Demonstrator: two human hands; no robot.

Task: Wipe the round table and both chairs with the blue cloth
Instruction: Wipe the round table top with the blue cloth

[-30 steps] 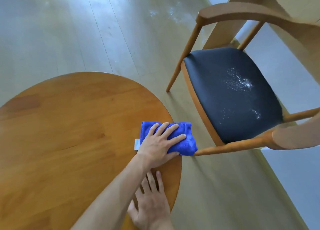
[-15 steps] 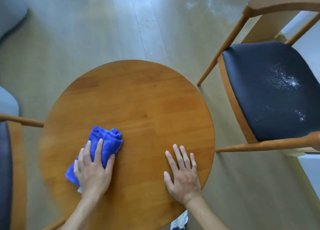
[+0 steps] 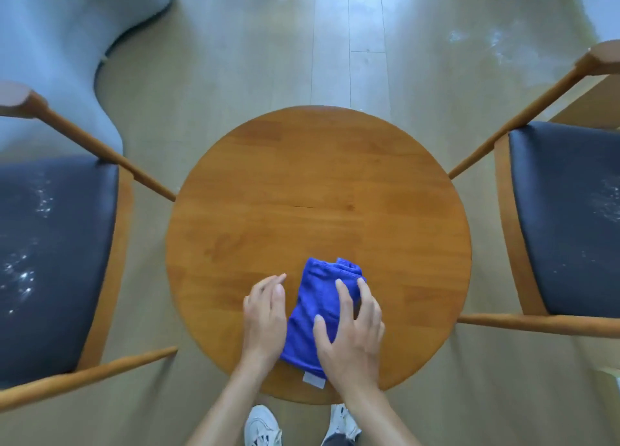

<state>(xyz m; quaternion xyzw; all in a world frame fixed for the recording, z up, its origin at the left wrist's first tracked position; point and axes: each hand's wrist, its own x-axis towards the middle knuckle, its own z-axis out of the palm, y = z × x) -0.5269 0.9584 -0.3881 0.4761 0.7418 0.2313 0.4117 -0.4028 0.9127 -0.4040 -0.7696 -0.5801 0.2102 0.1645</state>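
Note:
The round wooden table (image 3: 318, 194) fills the middle of the view. A folded blue cloth (image 3: 318, 298) lies on its near part, with a white tag at its near edge. My right hand (image 3: 352, 331) rests on the cloth's right side, fingers spread and arched. My left hand (image 3: 265, 315) lies on the table against the cloth's left edge, fingers relaxed. A wooden chair with a dark seat stands on each side, the left chair (image 3: 57, 244) and the right chair (image 3: 563, 217). White specks show on both seats.
Pale wooden floor surrounds the table, with white smudges (image 3: 476, 40) at the far right. A grey-blue soft shape (image 3: 50, 43) covers the far left corner. My white shoes (image 3: 261, 425) stand just under the table's near edge.
The cloth has moved from the table's left part to its near middle. My left hand has come off the cloth and my right hand is now on it. The view has centred on the table.

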